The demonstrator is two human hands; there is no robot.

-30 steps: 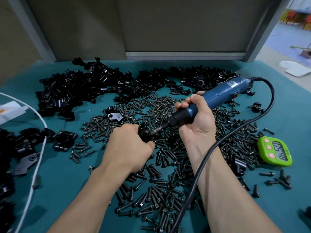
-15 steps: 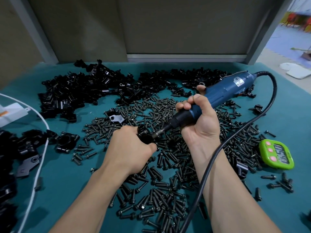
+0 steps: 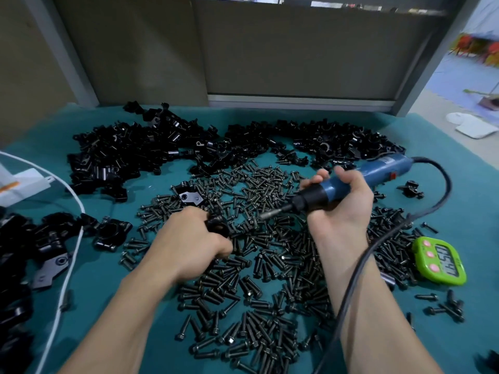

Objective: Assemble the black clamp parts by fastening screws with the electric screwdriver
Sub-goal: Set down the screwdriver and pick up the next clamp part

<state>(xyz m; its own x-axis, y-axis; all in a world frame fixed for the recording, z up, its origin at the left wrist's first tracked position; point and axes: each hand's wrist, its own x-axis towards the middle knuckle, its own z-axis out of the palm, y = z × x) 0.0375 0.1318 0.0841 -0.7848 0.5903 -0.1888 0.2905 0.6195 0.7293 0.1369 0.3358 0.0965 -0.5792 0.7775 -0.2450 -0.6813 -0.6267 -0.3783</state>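
1. Since half a second ago the screwdriver (image 3: 383, 168) has pulled back. Its bit (image 3: 272, 212) was touching the clamp part (image 3: 217, 225) then, and now the tip is off it, with loose screws showing in the gap.
2. The left hand (image 3: 194, 244) is curled round the clamp part. Only the part's top edge shows above the knuckles, so how the pieces sit together cannot be told. The hand sits low over the near-left edge of the screws (image 3: 270, 265).
3. The right hand (image 3: 340, 206) grips the screwdriver round its dark front collar and the blue body behind it, fingers wrapped over the top. The tool slants down to the left, with the bit pointing at the clamp part.
4. A black cord (image 3: 448, 184) leaves the rear of the screwdriver, loops out to the right and comes back along the right forearm.
5. The screws lie in a wide scatter across the middle of the teal table cover (image 3: 108, 279), under and between both hands.
6. A heap of black parts (image 3: 129, 155) fills the far left, and a second heap (image 3: 337, 141) runs along the far right behind the screwdriver.
7. One ring-shaped clamp (image 3: 110, 232) lies left of the left hand, and more black pieces (image 3: 32, 238) crowd the left edge, crossed by a white cable (image 3: 73, 238).
8. A green timer (image 3: 438, 261) lies at the right edge of the screws.
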